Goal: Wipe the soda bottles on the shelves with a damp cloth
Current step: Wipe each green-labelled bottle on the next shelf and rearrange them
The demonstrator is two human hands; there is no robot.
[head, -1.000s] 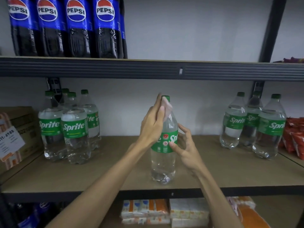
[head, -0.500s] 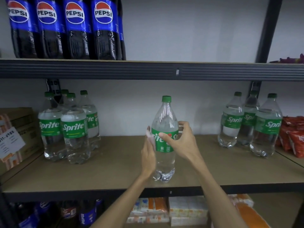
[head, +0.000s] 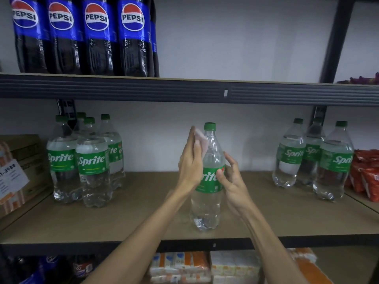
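A clear Sprite bottle (head: 207, 203) with a green cap and label stands upright near the front edge of the middle shelf (head: 131, 224). My left hand (head: 189, 162) presses a small pale pink cloth (head: 202, 141) against the bottle's upper left side, near the neck. My right hand (head: 230, 177) rests on the label at the bottle's right side, thumb on the front, fingers spread behind.
Several Sprite bottles (head: 91, 160) stand at the shelf's left, three more (head: 334, 160) at the right. Pepsi bottles (head: 96, 35) line the upper shelf. A cardboard box (head: 18, 167) is far left, red snack bags (head: 367, 173) far right, packets (head: 205, 267) below.
My left hand with the cloth has risen from the bottle's lower left side to its neck. My right hand has loosened its grip on the label and slid to the bottle's right side.
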